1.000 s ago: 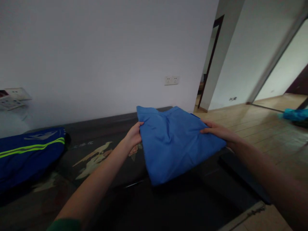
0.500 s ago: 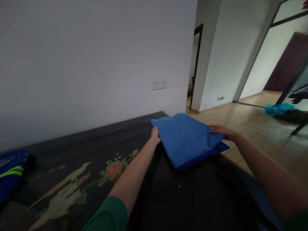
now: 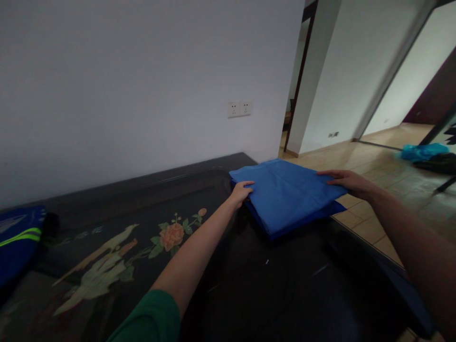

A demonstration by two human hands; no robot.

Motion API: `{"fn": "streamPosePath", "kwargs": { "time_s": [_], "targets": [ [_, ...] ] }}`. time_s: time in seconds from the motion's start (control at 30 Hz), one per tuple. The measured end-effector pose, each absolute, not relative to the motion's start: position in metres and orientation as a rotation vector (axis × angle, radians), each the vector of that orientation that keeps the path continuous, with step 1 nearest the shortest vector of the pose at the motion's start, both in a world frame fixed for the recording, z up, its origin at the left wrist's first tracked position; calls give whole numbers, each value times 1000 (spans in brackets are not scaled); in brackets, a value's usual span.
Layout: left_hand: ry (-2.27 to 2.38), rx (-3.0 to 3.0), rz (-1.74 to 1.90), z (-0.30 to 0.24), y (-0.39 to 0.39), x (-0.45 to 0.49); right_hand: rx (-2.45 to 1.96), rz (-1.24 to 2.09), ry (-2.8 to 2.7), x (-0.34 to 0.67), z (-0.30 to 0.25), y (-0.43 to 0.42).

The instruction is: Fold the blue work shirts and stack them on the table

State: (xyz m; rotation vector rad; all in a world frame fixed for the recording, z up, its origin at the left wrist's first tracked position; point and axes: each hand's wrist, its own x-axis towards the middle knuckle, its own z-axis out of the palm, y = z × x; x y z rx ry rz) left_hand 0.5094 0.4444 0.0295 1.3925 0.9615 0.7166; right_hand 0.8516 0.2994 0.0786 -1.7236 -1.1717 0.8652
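A light blue folded cloth (image 3: 290, 190) lies over a darker blue folded piece (image 3: 337, 207) at the far right corner of the dark glossy tabletop (image 3: 228, 294). My left hand (image 3: 242, 192) is closed on the near left edge of the light blue cloth, its fingertips on top. At the opposite edge, my right hand (image 3: 347, 181) pinches the cloth, with fingers on its upper face and the thumb partly hidden. The darker piece shows beneath along the front and right sides.
A dark blue item with a yellow-green stripe (image 3: 21, 237) lies at the table's left. A bird-and-flower picture (image 3: 171, 237) decorates the tabletop. A wall with a double socket (image 3: 239, 109) stands behind. Light blue plastic (image 3: 420, 152) lies on the floor at right.
The light blue cloth has come down flatter onto the darker piece. My left hand's fingers have shifted onto its top edge. The view has tilted slightly down.
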Motion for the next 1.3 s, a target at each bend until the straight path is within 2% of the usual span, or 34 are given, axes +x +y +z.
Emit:
{"fn": "streamPosePath", "kwargs": {
  "time_s": [0.2, 0.4, 0.53, 0.6, 0.77, 0.9, 1.03, 1.13, 1.3],
  "targets": [
    [983, 1324, 773, 12, 433, 507, -1876, 787, -1225, 856, 50, 290],
    [1047, 1502, 991, 9, 433, 481, -2023, 424, -1415, 854, 43, 297],
    [1155, 1821, 999, 1, 417, 431, -2004, 18, -1591, 804, 49, 300],
    [1168, 1969, 1009, -3, 405, 389, -1870, -87, -1744, 758, 45, 299],
    [1345, 2136, 1123, -2, 378, 235, -1702, 25, -2071, 658, 11, 284],
    [1937, 2190, 1021, 12, 349, 82, -1729, -101, -2110, 637, -15, 279],
    [2577, 2036, 761, 23, 306, -49, -1588, -148, -2043, 613, -16, 277],
    [2816, 1780, 651, 23, 277, -110, -1446, -32, -2153, 565, -11, 263],
    [2687, 1748, 709, 17, 262, -144, -1223, 141, -2471, 475, -17, 219]
  ]
}}
